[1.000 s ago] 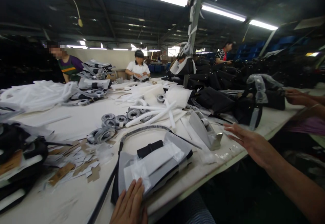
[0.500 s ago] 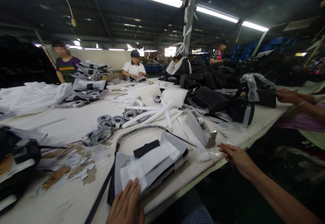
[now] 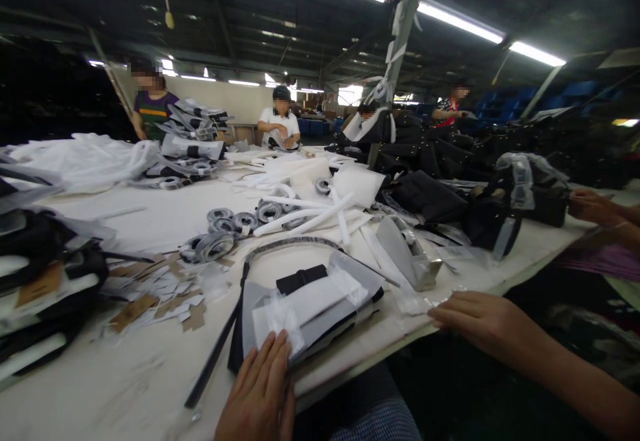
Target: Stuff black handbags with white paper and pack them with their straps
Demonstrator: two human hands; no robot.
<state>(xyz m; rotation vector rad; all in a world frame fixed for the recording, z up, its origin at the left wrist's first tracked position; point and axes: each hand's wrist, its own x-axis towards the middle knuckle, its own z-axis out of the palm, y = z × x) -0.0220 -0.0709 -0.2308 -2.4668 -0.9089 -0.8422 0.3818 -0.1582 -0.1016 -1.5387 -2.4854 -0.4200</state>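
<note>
My left hand [image 3: 260,388] lies flat, fingers stretched, on the near corner of a black handbag [image 3: 235,351]. White wrapping sheet covers the bag's front, with a white strip [image 3: 310,301] across it under clear film patches. The bag's long strap [image 3: 295,241], partly covered in film, arches behind it and runs down its left side. At the table edge, my right hand [image 3: 480,321] is closed in a pinch beside a bit of clear film [image 3: 413,304]; what its fingertips hold cannot be made out. Just beyond stands a grey tape dispenser [image 3: 400,254].
Film-wrapped strap coils [image 3: 217,244] and white foam tubes [image 3: 310,211] lie behind the bag. Paper scraps [image 3: 165,294] and black bags [image 3: 45,288] are on the left. Black bags [image 3: 425,194] are heaped right. A co-worker's hand [image 3: 593,206] is at far right; other people work across the table.
The view has shifted, so the scene sits further right and slightly higher. My right hand has turned palm-down, its fingertips lower against the table edge. My left hand stays on the handbag.
</note>
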